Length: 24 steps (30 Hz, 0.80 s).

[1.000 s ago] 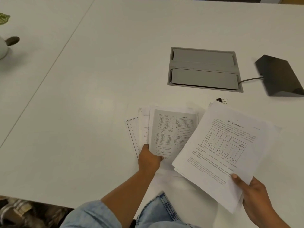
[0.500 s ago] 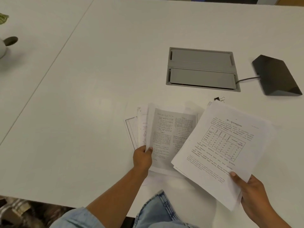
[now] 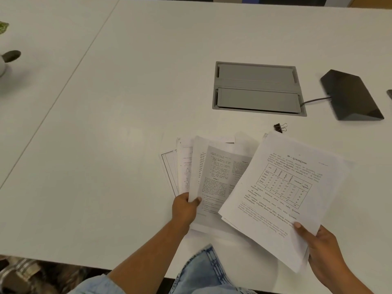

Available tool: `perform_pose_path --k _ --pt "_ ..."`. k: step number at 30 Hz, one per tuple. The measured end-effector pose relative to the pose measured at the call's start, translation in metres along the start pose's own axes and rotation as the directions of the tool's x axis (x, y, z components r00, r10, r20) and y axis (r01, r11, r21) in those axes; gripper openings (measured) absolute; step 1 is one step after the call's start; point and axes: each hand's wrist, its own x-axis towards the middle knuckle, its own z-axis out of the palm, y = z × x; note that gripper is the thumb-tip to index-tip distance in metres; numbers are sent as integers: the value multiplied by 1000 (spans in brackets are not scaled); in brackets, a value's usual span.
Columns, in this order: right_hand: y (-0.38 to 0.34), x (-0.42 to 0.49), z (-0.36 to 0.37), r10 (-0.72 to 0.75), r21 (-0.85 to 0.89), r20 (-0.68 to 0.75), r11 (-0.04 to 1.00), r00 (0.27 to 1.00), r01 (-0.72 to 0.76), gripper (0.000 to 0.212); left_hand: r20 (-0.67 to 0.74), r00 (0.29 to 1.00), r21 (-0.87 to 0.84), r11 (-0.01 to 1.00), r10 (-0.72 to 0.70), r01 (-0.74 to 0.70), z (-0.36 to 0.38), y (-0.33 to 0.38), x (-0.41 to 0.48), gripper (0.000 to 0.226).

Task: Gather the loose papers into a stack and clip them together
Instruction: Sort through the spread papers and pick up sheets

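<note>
My right hand (image 3: 322, 251) holds a small stack of printed sheets (image 3: 284, 194) by its near corner, lifted off the white table and tilted; the top page shows a table. My left hand (image 3: 185, 207) pinches the near edge of a printed page (image 3: 220, 172) that lies on top of several fanned loose papers (image 3: 182, 166) on the table. A black binder clip (image 3: 279, 127) lies on the table just beyond the held stack, untouched.
A grey cable hatch (image 3: 257, 88) is set into the white table (image 3: 127, 102) behind the papers. A black wedge-shaped device (image 3: 350, 96) with a cord sits to the right. A grey object (image 3: 8, 58) stands at the far left edge. The table's near edge runs below my arms.
My left hand has moved from pressing on the loose pages to pinching the edge of the top printed page, lifting it slightly. The right hand's stack has stayed nearly still.
</note>
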Motion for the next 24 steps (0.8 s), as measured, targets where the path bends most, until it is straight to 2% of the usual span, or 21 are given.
perform_pose_path --k 4,9,11,13,16,19,22,24 --pt "1 -2 0 1 -3 2 1000 1000 -1 30 -23 999 44 998 46 -45 -1 -2 -2 7" --pt "0 -6 0 -8 -9 13 1000 1000 8 26 -5 987 202 967 161 -157 -3 -1 -3 14" --pt "-1 -6 -3 -13 -20 12 1000 1000 13 28 -8 982 205 962 189 -183 -6 3 -4 19" --pt "-5 -8 -6 -21 -45 4 999 1000 21 34 -26 977 172 964 212 -204 -12 16 -7 23" --pt "-12 -9 -14 -41 -42 -8 998 999 41 47 -146 956 70 966 256 -248 -31 46 -18 22" --pt "-18 -3 -22 -54 49 9 997 998 54 31 -252 913 -52 937 322 -345 -55 81 -37 17" --pt "-25 1 -26 -73 59 32 996 997 71 28 -229 913 -116 921 339 -371 -73 105 -57 18" --pt "-30 1 -20 -93 2 45 996 995 93 34 -174 925 -130 923 339 -362 -74 114 -71 18"
